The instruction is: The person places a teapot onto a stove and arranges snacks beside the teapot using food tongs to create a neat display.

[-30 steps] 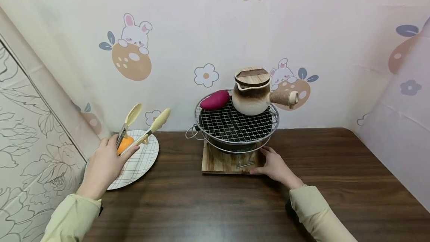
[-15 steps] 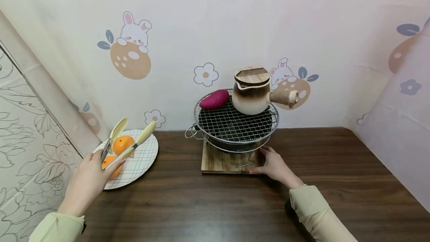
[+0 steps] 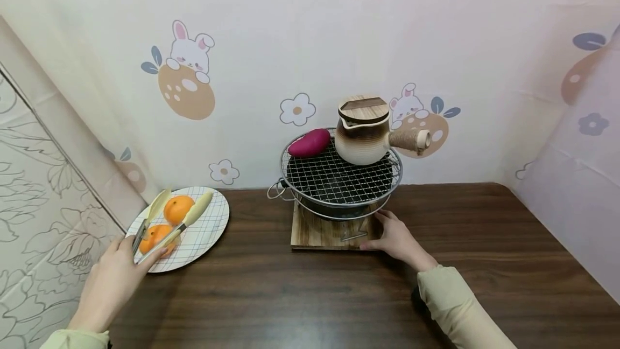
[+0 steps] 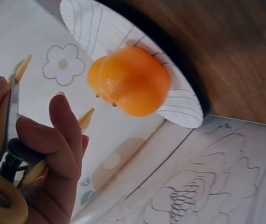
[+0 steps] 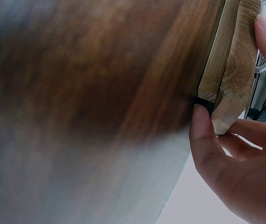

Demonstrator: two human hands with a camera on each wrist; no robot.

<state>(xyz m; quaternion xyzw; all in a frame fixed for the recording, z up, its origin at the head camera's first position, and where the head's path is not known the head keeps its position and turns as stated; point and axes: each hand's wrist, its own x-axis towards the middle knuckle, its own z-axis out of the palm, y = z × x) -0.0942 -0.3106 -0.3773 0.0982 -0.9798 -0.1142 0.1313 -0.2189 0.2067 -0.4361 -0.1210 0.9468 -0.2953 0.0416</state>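
My left hand (image 3: 108, 281) holds metal tongs with pale yellow tips (image 3: 196, 210), their arms spread apart. In the head view the tongs overlap two oranges, a far one (image 3: 177, 209) and a near one (image 3: 156, 236), on a white checked plate (image 3: 205, 238). The left wrist view shows the oranges (image 4: 135, 81) overlapping, some way from the tongs (image 4: 4, 121). My right hand (image 3: 397, 238) grips the near right corner of a wooden board (image 3: 315, 233); in the right wrist view its fingers bend around the board's edge (image 5: 235, 65).
A round grill (image 3: 334, 182) with a wire mesh stands on the board. On the mesh sit a magenta sweet potato (image 3: 310, 143) and a brown-and-cream clay pot (image 3: 360, 141) with a wooden lid and rope-wrapped handle. A patterned cloth wall (image 3: 266, 42) rises behind the dark wooden table (image 3: 300, 290).
My left hand has moved down and left with the tongs, from over the far orange toward the near one. My right hand stays on the board.
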